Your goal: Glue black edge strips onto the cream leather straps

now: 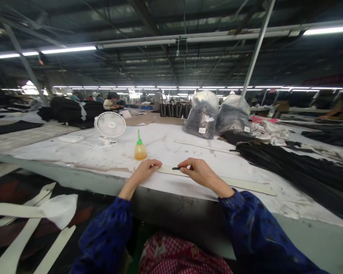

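Hands at a pale strip on the white table.
Right hand (198, 172) pinches a small black piece (175, 168) over the strip (246, 184), its far end hidden by the fingertips; hand and wrist cover the strip's middle. Left hand (146, 170) is at the strip's left end, finger and thumb close together, though whether they grip it is hard to tell. The strip lies near the front edge of the table (160, 137), beside the bottle (140, 150).
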A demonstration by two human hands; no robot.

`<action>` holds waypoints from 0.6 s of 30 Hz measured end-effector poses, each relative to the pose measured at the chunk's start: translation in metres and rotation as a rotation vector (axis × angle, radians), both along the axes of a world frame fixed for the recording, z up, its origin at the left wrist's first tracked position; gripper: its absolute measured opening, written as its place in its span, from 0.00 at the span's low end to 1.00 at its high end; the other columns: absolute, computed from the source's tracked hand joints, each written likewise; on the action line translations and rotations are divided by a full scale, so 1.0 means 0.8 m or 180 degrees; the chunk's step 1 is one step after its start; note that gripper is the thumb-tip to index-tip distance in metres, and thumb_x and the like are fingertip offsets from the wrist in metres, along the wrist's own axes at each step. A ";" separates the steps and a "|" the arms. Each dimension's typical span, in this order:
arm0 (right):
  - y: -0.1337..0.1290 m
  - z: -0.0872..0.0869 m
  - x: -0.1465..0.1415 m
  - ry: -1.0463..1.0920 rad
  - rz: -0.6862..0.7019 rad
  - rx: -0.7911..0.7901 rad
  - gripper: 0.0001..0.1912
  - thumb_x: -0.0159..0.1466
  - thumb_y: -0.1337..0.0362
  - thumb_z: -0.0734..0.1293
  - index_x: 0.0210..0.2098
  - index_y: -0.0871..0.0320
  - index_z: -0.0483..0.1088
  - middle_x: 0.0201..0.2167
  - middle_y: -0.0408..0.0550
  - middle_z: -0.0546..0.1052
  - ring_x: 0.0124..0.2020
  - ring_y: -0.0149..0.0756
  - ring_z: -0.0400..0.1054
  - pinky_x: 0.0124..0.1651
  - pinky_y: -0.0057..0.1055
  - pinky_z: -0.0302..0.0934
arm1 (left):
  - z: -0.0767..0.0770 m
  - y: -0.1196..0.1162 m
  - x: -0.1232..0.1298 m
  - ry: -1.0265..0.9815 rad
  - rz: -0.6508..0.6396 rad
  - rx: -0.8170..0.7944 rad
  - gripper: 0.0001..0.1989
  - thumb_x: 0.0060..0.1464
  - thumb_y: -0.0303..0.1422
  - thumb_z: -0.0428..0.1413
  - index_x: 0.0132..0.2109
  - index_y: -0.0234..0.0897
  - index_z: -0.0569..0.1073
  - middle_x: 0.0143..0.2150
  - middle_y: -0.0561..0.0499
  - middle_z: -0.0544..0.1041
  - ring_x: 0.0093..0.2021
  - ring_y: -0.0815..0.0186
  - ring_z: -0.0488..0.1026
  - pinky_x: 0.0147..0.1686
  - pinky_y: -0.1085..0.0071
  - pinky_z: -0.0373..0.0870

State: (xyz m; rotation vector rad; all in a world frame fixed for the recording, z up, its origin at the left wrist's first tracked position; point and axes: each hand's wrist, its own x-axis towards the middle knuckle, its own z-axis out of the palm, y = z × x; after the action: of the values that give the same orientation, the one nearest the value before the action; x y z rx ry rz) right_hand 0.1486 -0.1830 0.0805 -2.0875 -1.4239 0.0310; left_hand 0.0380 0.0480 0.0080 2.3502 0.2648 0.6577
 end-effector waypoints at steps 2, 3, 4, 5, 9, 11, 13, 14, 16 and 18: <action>0.025 -0.012 -0.005 0.0020 0.0030 -0.0072 0.12 0.61 0.65 0.64 0.41 0.55 0.78 0.38 0.46 0.79 0.34 0.33 0.69 0.40 0.28 0.60 | -0.003 -0.002 -0.007 -0.0034 0.0004 -0.0045 0.13 0.50 0.34 0.52 0.39 0.38 0.79 0.41 0.49 0.81 0.41 0.60 0.75 0.44 0.65 0.70; 0.036 -0.017 -0.007 0.0020 0.0027 -0.0108 0.12 0.61 0.65 0.64 0.42 0.54 0.78 0.39 0.45 0.79 0.35 0.33 0.69 0.41 0.28 0.60 | -0.004 -0.002 -0.009 -0.0049 0.0006 -0.0068 0.13 0.50 0.34 0.52 0.40 0.38 0.79 0.41 0.49 0.81 0.41 0.60 0.75 0.44 0.65 0.70; 0.046 -0.023 -0.009 0.0008 0.0023 -0.0145 0.12 0.61 0.65 0.64 0.42 0.54 0.78 0.40 0.45 0.78 0.36 0.34 0.70 0.42 0.28 0.60 | -0.005 -0.003 -0.011 -0.0062 0.0010 -0.0092 0.13 0.49 0.33 0.53 0.40 0.38 0.79 0.41 0.49 0.81 0.41 0.60 0.75 0.44 0.65 0.70; 0.054 -0.028 -0.010 -0.0018 0.0012 -0.0177 0.13 0.61 0.65 0.64 0.43 0.53 0.77 0.40 0.45 0.78 0.36 0.34 0.70 0.42 0.28 0.60 | -0.006 -0.003 -0.012 -0.0076 0.0017 -0.0114 0.13 0.49 0.32 0.53 0.40 0.39 0.78 0.41 0.49 0.81 0.41 0.60 0.76 0.44 0.65 0.70; 0.072 -0.040 -0.011 -0.0178 0.0050 -0.0289 0.14 0.62 0.65 0.63 0.44 0.50 0.77 0.39 0.45 0.77 0.37 0.34 0.70 0.43 0.28 0.59 | -0.007 -0.005 -0.012 -0.0123 0.0053 -0.0197 0.14 0.47 0.29 0.54 0.42 0.38 0.78 0.40 0.49 0.81 0.41 0.61 0.76 0.44 0.66 0.70; 0.076 -0.042 -0.012 -0.0239 0.0120 -0.0311 0.15 0.63 0.65 0.63 0.45 0.49 0.77 0.39 0.44 0.77 0.38 0.34 0.70 0.43 0.27 0.59 | -0.007 -0.006 -0.012 -0.0130 0.0054 -0.0228 0.14 0.47 0.29 0.54 0.42 0.37 0.78 0.40 0.48 0.81 0.41 0.61 0.76 0.44 0.66 0.70; 0.079 -0.043 -0.014 -0.0275 0.0140 -0.0316 0.15 0.63 0.65 0.63 0.45 0.48 0.77 0.39 0.44 0.77 0.37 0.34 0.70 0.42 0.27 0.59 | -0.007 -0.006 -0.012 -0.0134 0.0056 -0.0247 0.14 0.47 0.29 0.54 0.42 0.37 0.78 0.40 0.48 0.81 0.41 0.60 0.76 0.44 0.66 0.70; 0.080 -0.044 -0.014 -0.0283 0.0126 -0.0315 0.15 0.63 0.65 0.63 0.45 0.47 0.77 0.39 0.44 0.77 0.37 0.34 0.70 0.42 0.27 0.59 | -0.007 -0.006 -0.012 -0.0137 0.0058 -0.0252 0.14 0.47 0.29 0.54 0.42 0.36 0.78 0.40 0.47 0.81 0.41 0.60 0.76 0.44 0.66 0.70; 0.083 -0.046 -0.015 -0.0289 0.0076 -0.0308 0.14 0.63 0.64 0.63 0.45 0.47 0.77 0.39 0.44 0.77 0.38 0.34 0.70 0.42 0.28 0.59 | -0.007 -0.006 -0.012 -0.0141 0.0061 -0.0255 0.14 0.47 0.28 0.54 0.42 0.36 0.78 0.41 0.47 0.81 0.42 0.60 0.76 0.45 0.65 0.70; 0.086 -0.049 -0.015 -0.0316 0.0040 -0.0329 0.14 0.63 0.64 0.64 0.44 0.47 0.77 0.39 0.44 0.77 0.38 0.35 0.70 0.42 0.28 0.60 | -0.008 -0.006 -0.012 -0.0137 0.0059 -0.0256 0.14 0.47 0.28 0.54 0.42 0.37 0.78 0.41 0.47 0.81 0.42 0.60 0.76 0.45 0.65 0.70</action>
State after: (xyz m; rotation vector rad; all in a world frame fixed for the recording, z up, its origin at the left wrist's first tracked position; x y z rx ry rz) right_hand 0.1363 -0.1144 0.0416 -2.1908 -1.5235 0.0063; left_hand 0.0287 0.0436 0.0018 2.2570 0.2887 0.6929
